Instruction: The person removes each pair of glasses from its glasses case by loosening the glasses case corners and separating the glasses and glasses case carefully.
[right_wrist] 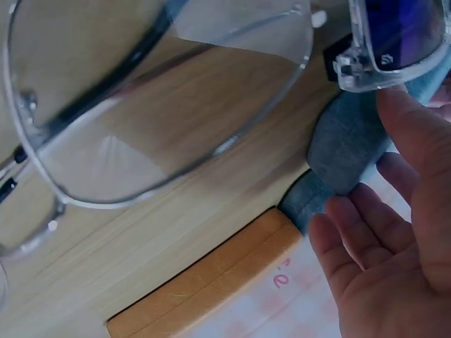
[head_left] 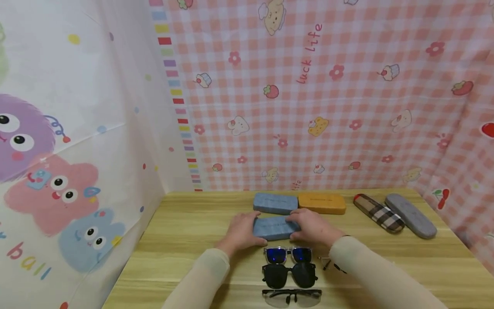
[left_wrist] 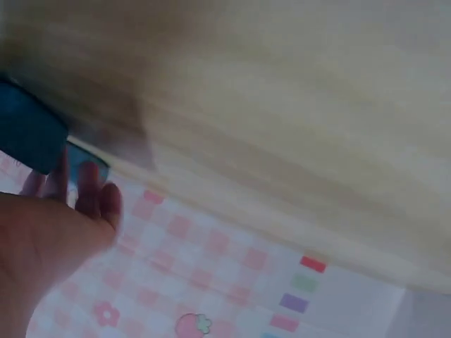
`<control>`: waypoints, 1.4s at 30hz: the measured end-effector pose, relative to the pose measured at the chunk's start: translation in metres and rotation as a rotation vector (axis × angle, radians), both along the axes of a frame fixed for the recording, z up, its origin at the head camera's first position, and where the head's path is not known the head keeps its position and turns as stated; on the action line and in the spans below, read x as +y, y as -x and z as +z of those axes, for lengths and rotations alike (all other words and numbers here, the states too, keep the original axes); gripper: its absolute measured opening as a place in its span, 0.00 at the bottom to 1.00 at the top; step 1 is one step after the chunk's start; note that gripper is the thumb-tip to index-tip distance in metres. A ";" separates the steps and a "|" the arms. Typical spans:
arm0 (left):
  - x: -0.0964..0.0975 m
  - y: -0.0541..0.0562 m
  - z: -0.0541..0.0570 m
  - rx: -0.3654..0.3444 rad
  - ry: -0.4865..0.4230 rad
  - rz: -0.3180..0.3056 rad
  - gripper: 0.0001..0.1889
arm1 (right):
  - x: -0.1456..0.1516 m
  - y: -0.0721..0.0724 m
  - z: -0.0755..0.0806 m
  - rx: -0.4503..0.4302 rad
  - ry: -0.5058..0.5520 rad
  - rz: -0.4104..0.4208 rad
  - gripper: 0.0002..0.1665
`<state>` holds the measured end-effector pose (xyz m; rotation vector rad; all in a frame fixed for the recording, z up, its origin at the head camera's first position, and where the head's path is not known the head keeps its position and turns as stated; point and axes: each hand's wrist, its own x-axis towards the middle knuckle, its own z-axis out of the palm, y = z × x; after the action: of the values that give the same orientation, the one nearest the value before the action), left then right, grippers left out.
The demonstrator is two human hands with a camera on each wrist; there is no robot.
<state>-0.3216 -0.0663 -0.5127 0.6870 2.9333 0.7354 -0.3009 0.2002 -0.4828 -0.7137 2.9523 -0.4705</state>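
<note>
A blue glasses case (head_left: 275,228) lies between my two hands, its lid toward the head camera. My left hand (head_left: 240,231) holds its left end, thumb at the near edge and fingers at the far side. At the opposite end, my right hand (head_left: 315,228) grips it in the same way. The right wrist view shows the right thumb and fingers around the end of the case (right_wrist: 349,141). In the left wrist view, the left fingers reach the other end of the case (left_wrist: 32,130). The case appears closed.
Behind stand another blue case (head_left: 275,203) and an orange case (head_left: 322,203). A plaid case (head_left: 380,213) and a grey case (head_left: 411,216) lie right. Nearer are blue-lensed sunglasses (head_left: 277,256), black sunglasses (head_left: 275,277), half-rim glasses (head_left: 278,298) and metal-framed glasses (right_wrist: 229,144), partly behind my right forearm.
</note>
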 end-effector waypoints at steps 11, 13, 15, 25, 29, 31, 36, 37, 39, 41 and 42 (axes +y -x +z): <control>-0.010 -0.004 -0.013 0.039 -0.077 0.058 0.41 | -0.009 0.003 -0.007 0.032 0.006 -0.001 0.28; -0.010 -0.004 -0.014 0.036 -0.077 0.064 0.40 | -0.009 0.002 -0.007 0.022 0.000 -0.006 0.31; -0.009 -0.004 -0.014 0.034 -0.071 0.072 0.40 | -0.010 0.002 -0.007 0.013 -0.005 -0.010 0.33; -0.007 -0.005 -0.013 0.028 -0.058 0.106 0.41 | -0.013 0.005 -0.003 0.007 -0.027 0.009 0.31; -0.007 -0.005 -0.013 0.029 -0.057 0.112 0.41 | -0.014 0.006 -0.002 -0.008 -0.028 0.013 0.31; -0.007 -0.005 -0.013 0.036 -0.059 0.112 0.41 | -0.015 0.006 -0.002 -0.013 -0.025 0.007 0.31; -0.006 -0.004 -0.013 0.040 -0.050 0.117 0.42 | -0.014 0.008 0.000 -0.034 -0.027 0.013 0.31; -0.006 -0.004 -0.012 0.039 -0.048 0.119 0.42 | -0.014 0.008 0.001 -0.038 -0.027 0.018 0.31; -0.006 -0.004 -0.012 0.035 -0.043 0.123 0.42 | -0.013 0.010 0.002 -0.045 -0.030 0.031 0.31; -0.006 -0.004 -0.011 0.030 -0.039 0.127 0.42 | -0.013 0.011 0.004 -0.057 -0.030 0.042 0.31; -0.007 -0.004 -0.010 0.028 -0.038 0.129 0.43 | -0.012 0.011 0.004 -0.062 -0.033 0.050 0.31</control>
<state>-0.3178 -0.0729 -0.5229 0.5194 3.0198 0.8000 -0.3120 0.1878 -0.4785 -0.7531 2.8701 -0.4310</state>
